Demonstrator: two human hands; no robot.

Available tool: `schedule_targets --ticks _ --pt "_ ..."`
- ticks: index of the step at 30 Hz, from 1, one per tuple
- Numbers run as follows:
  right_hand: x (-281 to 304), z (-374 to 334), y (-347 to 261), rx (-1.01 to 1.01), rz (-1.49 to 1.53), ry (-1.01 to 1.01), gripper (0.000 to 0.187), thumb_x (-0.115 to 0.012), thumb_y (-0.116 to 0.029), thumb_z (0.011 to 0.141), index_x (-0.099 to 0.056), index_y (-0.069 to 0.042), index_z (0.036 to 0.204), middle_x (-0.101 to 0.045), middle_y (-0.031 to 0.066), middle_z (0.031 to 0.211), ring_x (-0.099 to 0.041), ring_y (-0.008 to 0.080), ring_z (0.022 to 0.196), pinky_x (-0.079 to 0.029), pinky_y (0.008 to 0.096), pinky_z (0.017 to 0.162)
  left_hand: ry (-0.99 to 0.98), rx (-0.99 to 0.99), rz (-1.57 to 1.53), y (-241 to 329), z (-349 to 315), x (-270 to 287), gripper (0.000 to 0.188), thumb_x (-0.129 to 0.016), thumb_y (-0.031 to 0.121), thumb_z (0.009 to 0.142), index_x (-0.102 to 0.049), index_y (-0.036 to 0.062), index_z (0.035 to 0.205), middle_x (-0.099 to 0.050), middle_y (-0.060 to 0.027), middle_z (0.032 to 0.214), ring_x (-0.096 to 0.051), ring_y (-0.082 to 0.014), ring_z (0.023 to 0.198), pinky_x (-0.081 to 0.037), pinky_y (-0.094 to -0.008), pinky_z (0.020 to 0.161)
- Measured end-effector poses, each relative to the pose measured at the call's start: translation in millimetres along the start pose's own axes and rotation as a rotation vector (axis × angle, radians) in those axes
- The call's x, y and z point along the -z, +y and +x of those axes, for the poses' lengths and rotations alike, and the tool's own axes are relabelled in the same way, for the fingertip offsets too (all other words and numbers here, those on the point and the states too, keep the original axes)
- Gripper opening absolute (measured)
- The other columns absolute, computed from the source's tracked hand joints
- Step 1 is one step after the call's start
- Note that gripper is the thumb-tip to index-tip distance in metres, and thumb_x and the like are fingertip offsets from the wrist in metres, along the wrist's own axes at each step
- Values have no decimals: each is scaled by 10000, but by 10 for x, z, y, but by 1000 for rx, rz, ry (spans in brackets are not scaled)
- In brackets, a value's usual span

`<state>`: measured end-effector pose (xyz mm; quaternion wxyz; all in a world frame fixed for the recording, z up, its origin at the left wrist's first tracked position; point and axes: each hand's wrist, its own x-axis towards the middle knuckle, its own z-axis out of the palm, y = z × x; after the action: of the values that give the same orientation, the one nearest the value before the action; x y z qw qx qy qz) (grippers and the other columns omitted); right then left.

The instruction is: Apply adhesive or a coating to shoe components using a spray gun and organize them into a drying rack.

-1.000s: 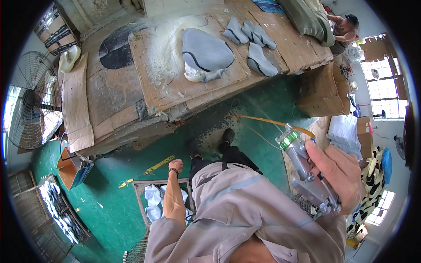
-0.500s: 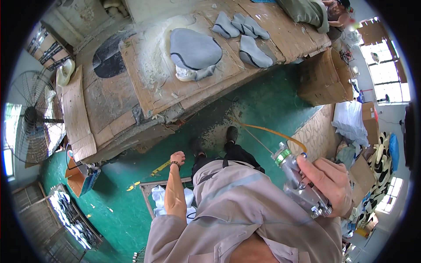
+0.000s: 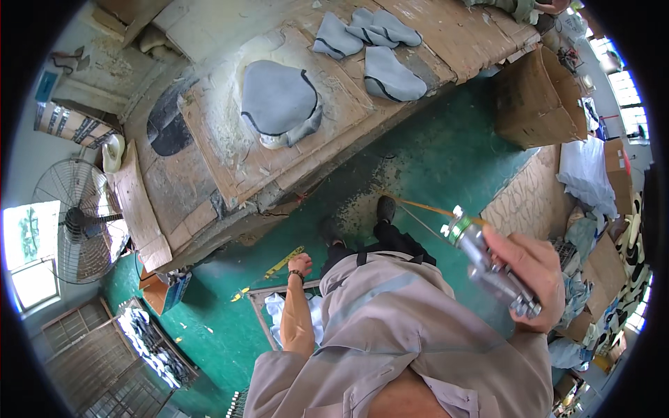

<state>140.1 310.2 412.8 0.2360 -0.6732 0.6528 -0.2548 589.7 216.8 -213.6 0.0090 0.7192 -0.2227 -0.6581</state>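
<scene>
Holds a spray gun [image 3: 474, 249] tight in the right hand [image 3: 536, 270], off the bench's [image 3: 306, 174] near edge, with the left hand [image 3: 300, 263] curled (nothing visible in it) and grey pieces [image 3: 279, 97] lying inside that edge, finished or not impossible to tell.

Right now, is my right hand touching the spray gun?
Touching. The head view shows your right hand gripping the metallic spray gun, with no gap between them.

Single head-worn fisheye view, steeply downward, right hand [image 3: 535, 273] near, workbench [image 3: 446, 47] farther off
</scene>
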Motion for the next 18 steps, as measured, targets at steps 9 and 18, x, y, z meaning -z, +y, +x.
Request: schedule_targets --ticks 9,18 --pt "479 263 769 -1 19 95 669 -717 -112 718 -589 25 1360 -642 138 821 -650 284 674 -498 356 585 77 -8 -76 85 -422 -414 277 -676 189 921 -680 131 1191 -727 -27 976 -701 -191 850 -562 -419 717" --pt "569 692 908 87 61 92 678 -764 -120 702 -604 22 1345 -634 117 792 -642 252 660 -490 343 572 147 -15 -157 43 -596 -497 308 -685 235 920 -687 112 1202 -727 -45 1000 -706 -201 882 -575 -424 734"
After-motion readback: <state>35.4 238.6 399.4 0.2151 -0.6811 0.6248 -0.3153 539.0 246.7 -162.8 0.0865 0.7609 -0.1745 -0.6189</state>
